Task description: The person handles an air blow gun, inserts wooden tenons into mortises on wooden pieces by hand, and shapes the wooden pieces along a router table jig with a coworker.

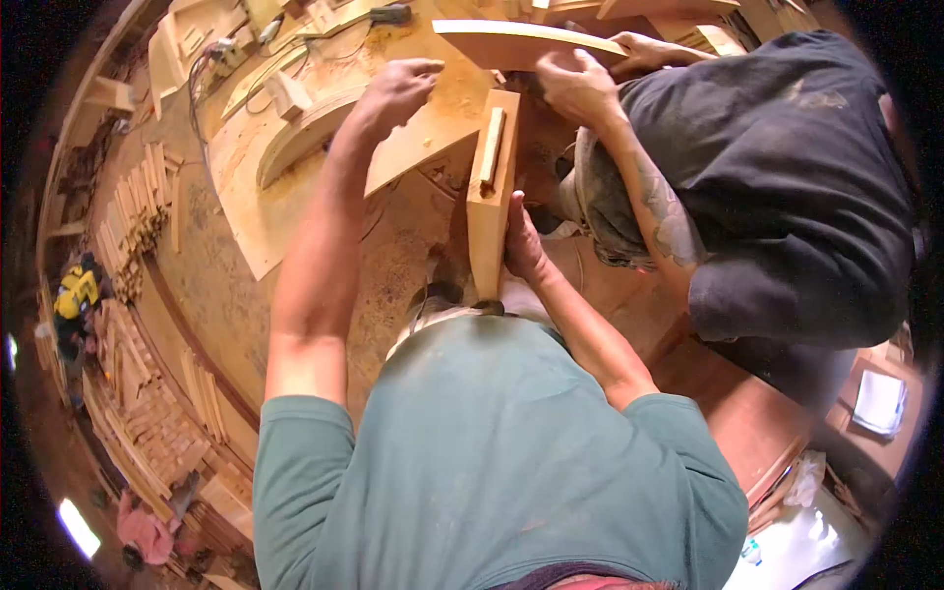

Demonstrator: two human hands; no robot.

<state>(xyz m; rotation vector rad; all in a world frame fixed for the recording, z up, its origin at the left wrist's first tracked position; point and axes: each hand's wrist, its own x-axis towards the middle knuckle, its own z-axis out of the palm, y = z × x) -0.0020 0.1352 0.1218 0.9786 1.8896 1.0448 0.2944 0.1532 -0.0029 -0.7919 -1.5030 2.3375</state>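
An upright wooden block stands in front of my body, with a narrow wooden strip lying in or on its top end. My right hand rests against the block's right side, its thumb pointing up and the other fingers hidden behind the wood. Raised to the left of the block, my left hand hangs over the worktable with its fingers bent; whether it pinches something small cannot be made out. A co-worker at the right holds a curved wooden board with both hands, just beyond the block.
A large plywood worktable carries a curved wooden piece, cables and tools. Stacks of wooden strips lie at the left. The co-worker leans in close on my right. Two other people are farther off at the left edge.
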